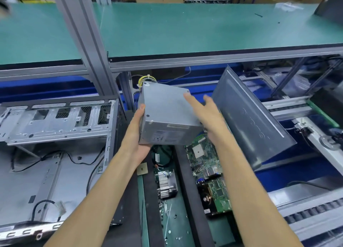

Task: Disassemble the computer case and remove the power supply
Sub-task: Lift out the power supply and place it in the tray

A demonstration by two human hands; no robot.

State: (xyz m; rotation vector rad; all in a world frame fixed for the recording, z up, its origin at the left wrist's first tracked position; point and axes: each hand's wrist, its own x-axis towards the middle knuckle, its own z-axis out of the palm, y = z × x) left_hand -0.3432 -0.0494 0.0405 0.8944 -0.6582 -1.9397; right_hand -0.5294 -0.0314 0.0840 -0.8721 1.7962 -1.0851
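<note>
A grey metal power supply (167,113) is held in the air at the middle of the view, with yellow wires bunched at its far end. My left hand (138,133) grips its near left corner from below, thumb up along the side. My right hand (207,115) lies against its right side with fingers straight and spread. The opened computer case (55,154) lies on its side at the left, its inside bare apart from loose black cables.
A grey side panel (250,120) leans at the right, close to my right hand. Below the hands lie a motherboard (204,155), a heatsink (167,185), a card (217,196), a loose processor chip (142,168) and scattered screws. A green shelf (204,27) spans the back.
</note>
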